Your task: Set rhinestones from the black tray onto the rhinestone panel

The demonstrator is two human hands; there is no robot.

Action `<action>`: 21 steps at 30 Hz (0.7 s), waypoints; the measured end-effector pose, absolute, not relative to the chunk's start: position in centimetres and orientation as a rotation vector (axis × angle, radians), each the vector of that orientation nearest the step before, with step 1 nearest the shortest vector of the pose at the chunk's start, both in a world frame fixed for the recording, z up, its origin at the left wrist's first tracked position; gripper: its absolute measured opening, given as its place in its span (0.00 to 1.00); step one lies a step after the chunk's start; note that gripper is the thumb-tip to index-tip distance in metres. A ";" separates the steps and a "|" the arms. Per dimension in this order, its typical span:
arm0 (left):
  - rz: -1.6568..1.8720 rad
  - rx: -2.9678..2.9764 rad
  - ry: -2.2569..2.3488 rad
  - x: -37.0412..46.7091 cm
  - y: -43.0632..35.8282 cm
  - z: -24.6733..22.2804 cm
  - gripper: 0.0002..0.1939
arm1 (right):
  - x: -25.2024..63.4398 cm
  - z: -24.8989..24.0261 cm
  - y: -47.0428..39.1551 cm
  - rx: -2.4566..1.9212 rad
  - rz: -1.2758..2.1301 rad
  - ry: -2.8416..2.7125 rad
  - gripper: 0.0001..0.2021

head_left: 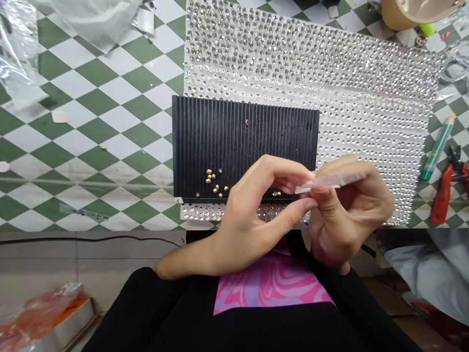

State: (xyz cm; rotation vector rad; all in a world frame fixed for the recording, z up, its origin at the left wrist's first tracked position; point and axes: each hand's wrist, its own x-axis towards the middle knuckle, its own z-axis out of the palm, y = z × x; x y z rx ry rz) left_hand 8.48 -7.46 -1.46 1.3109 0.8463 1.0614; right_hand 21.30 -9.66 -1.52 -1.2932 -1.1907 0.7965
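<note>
A left hand (252, 215) and a right hand (348, 210) meet above the near edge of a checkered table (110, 98), both closed in a pinch on a thin clear strip (330, 182) held level between the fingertips. Just behind them lies a black ridged tray (242, 142) carrying scattered gold studs (214, 183), resting on a white sheet of rhinestones (348, 88).
</note>
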 end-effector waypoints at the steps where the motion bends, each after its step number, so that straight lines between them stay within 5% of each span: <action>1: 1.073 1.312 0.861 8.5 -7.5 -1.5 0.09 | 21.1 -1.6 -9.5 -1.244 0.743 -1.127 0.06; 10: 1.080 1.289 0.991 8.4 -7.9 -1.2 0.06 | 20.4 -2.0 -9.6 -1.132 0.857 -0.970 0.02; 15: 1.019 1.152 1.027 8.5 -7.6 -0.9 0.09 | 20.5 -2.4 -10.0 -1.099 0.982 -0.993 0.10; 21: 0.904 1.073 0.973 8.5 -7.0 -0.4 0.11 | 20.7 -2.7 -10.2 -1.109 1.028 -0.923 0.05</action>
